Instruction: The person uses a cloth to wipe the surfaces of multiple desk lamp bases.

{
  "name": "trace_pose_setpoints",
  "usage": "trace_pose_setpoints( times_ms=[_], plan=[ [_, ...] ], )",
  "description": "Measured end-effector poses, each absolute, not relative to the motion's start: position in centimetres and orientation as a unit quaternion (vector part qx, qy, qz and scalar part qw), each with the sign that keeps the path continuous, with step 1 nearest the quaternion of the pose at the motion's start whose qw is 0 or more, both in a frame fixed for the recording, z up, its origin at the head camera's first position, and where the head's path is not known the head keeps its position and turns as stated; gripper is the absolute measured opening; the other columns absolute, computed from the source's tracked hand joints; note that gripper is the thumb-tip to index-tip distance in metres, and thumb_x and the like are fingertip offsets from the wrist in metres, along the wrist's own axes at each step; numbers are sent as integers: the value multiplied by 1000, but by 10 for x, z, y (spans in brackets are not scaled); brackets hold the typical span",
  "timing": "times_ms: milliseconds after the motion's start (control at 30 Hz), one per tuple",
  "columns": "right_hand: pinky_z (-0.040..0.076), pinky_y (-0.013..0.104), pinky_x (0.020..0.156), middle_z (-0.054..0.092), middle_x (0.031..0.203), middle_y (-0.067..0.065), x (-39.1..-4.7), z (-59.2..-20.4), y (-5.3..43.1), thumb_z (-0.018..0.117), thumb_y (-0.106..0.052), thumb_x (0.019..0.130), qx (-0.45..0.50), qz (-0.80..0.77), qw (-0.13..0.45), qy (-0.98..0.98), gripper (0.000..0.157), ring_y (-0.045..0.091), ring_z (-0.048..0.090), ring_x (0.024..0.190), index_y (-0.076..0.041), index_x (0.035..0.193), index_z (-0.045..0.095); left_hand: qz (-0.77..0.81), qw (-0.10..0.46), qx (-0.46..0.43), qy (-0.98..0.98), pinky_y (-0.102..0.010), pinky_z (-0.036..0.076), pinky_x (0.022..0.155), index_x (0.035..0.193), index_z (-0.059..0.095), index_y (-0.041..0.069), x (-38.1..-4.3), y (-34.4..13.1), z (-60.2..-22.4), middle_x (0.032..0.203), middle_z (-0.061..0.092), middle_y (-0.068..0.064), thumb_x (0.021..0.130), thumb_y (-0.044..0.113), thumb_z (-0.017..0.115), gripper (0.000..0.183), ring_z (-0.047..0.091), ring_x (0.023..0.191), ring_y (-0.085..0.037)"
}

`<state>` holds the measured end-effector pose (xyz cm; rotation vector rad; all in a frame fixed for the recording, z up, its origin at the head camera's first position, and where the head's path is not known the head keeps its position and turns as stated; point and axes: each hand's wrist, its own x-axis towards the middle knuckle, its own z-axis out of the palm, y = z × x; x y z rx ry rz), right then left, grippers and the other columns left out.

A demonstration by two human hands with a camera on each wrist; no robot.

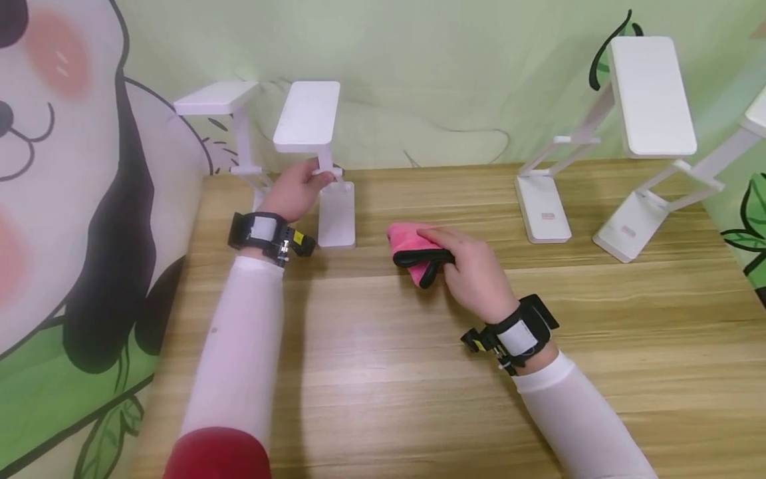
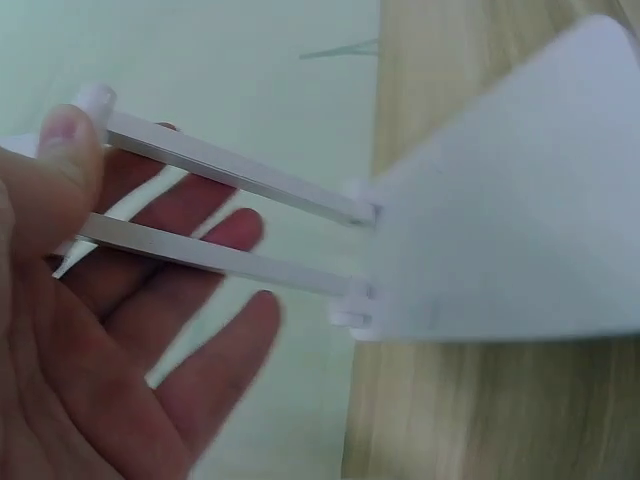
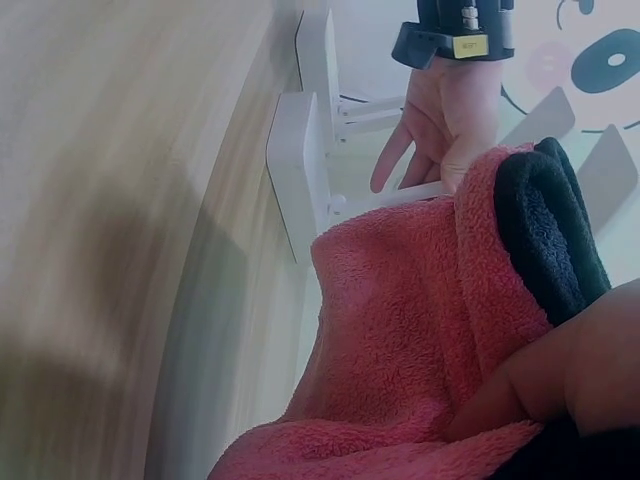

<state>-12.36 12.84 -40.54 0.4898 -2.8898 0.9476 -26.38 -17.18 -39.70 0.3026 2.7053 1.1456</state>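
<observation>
My left hand (image 1: pixel 292 193) grips a white folding desk lamp (image 1: pixel 336 216) by its hinged arm, below the tilted lamp head (image 1: pixel 308 114). In the left wrist view the thumb lies on the hinge and the fingers reach behind two thin arm rods (image 2: pixel 230 175); the lamp base (image 2: pixel 520 200) is to the right. A folded pink cloth (image 1: pixel 411 238) with black edging is held in my right hand (image 1: pixel 479 276), above the table and right of that lamp. The right wrist view shows the fluffy cloth (image 3: pixel 390 310) large, hiding part of the lamp arm.
Another white lamp (image 1: pixel 217 98) stands left of the held one, its base partly hidden by my left hand. Two more lamps, one upright (image 1: pixel 543 207) and one angled (image 1: pixel 631 226), stand at the right. Behind the wooden table (image 1: pixel 371 372) hangs a green panda-print backdrop (image 1: pixel 395 80).
</observation>
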Motion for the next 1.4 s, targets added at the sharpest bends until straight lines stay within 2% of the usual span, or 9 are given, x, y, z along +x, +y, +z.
trace_pose_setpoints(
  times_ms=[167,433,533,633,767,967,1133,1267,1400],
  plan=[
    [43,45,103,56,134,4,-127,-406,132,47,6,86,158,308,23,-938,57,23,51,124,-26,132,53,408,83,89,905,-53,40,100,130,50,20,-262,-166,-402,135,54,-9,91,53,43,52,50,121,-30],
    [46,47,98,54,136,10,-155,-399,142,45,6,83,151,276,-9,-949,59,27,53,121,-17,138,46,364,49,4,930,-59,36,102,148,10,35,-236,-152,-386,147,40,-14,90,63,32,68,42,129,-36],
    [47,48,96,54,136,11,-165,-393,148,47,5,83,153,251,-3,-956,59,29,54,119,-15,139,45,309,-29,-60,949,-55,49,81,148,20,28,-213,-142,-377,134,53,-16,93,56,32,62,57,107,-37],
    [49,49,92,55,135,13,-173,-389,149,49,3,84,146,218,11,-965,58,31,56,117,-12,139,44,290,-145,-89,942,-45,49,65,140,39,20,-193,-128,-371,115,59,-15,93,45,39,54,57,88,-30],
    [55,50,73,57,131,17,-184,-388,139,52,1,83,121,160,28,-979,60,35,62,104,-10,141,40,276,-251,32,927,-43,48,76,132,47,11,-176,-96,-369,114,56,-15,84,31,51,52,52,96,-28],
    [54,46,53,66,102,17,-195,-388,113,56,-3,84,109,115,72,-985,42,31,65,80,-4,125,50,194,-153,192,950,-48,30,111,148,21,8,-177,-41,-389,146,37,-17,73,32,59,87,30,137,-33],
    [54,46,49,67,90,12,-193,-383,95,49,-10,92,129,89,67,-985,24,29,66,76,-5,113,60,125,-99,195,968,-48,14,118,148,13,2,-189,-20,-405,154,24,-17,80,37,55,88,10,145,-33],
    [56,45,55,67,92,10,-188,-381,90,47,-7,93,156,86,54,-983,24,28,66,80,-5,113,61,118,-118,170,971,-47,15,118,148,15,1,-197,-16,-409,151,31,-17,84,30,56,82,16,144,-31],
    [56,43,57,66,91,8,-187,-383,94,48,-6,93,167,98,52,-980,24,26,65,79,-6,114,59,133,-126,173,968,-45,26,115,148,16,3,-200,-14,-411,142,46,-18,84,20,59,79,40,133,-29]
  ],
)
